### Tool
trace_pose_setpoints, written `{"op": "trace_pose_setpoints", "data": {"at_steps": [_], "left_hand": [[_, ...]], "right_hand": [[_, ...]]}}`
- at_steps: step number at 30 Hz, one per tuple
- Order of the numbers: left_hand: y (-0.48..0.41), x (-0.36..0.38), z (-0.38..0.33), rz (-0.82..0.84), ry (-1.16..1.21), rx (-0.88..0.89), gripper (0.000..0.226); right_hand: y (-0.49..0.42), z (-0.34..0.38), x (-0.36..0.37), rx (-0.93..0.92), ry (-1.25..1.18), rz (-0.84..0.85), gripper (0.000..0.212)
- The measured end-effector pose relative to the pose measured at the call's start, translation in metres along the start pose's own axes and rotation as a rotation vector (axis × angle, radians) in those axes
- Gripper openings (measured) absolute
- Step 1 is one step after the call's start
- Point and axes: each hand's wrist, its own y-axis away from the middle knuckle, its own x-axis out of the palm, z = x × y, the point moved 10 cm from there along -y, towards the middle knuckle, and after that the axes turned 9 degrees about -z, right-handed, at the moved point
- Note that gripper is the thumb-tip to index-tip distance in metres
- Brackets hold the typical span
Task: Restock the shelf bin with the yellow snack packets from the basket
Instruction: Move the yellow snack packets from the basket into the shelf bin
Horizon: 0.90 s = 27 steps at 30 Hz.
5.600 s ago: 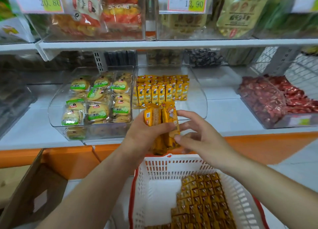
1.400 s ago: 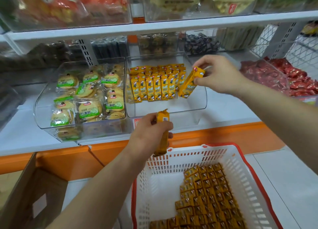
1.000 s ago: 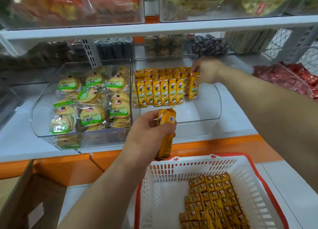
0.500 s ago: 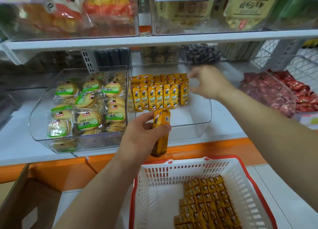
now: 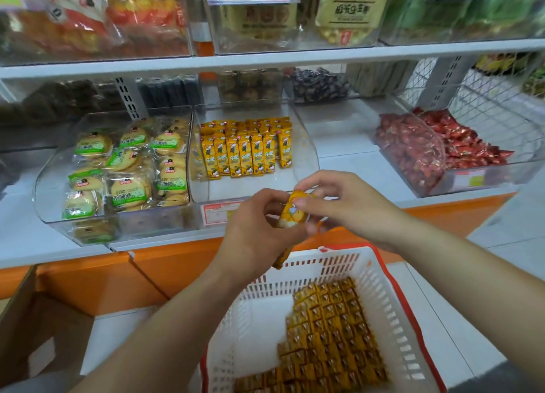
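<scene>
Just before the shelf bin (image 5: 308, 162), a yellow snack packet (image 5: 292, 212) is gripped by the left hand (image 5: 256, 233) and pinched at its top by the right hand (image 5: 351, 206); a handover is judged underway, with upright placement inside the bin called for next.

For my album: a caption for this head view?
Left hand and right hand hold a yellow snack packet between the white basket and the shelf bin.
</scene>
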Motion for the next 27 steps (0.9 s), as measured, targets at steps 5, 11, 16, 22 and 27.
{"op": "trace_pose_setpoints", "data": {"at_steps": [5, 11, 16, 22, 27], "left_hand": [[0.004, 0.006, 0.005, 0.059, 0.101, -0.076, 0.041], [-0.002, 0.001, 0.014, 0.040, 0.076, -0.095, 0.036], [-0.010, -0.010, 0.013, -0.015, 0.001, -0.070, 0.034], [-0.067, -0.037, -0.009, -0.142, -0.362, 0.081, 0.031], [-0.155, -0.019, -0.008, -0.138, -0.823, 0.285, 0.058]], "right_hand": [[-0.001, -0.013, -0.015, 0.030, -0.186, -0.049, 0.020], [-0.013, -0.020, -0.032, 0.028, -0.282, -0.119, 0.019], [-0.023, -0.019, -0.035, -0.013, -0.316, -0.139, 0.027], [-0.069, 0.017, -0.065, -0.233, -0.023, -0.317, 0.027], [-0.145, 0.031, -0.051, -0.364, 0.402, -0.292, 0.029]]}}
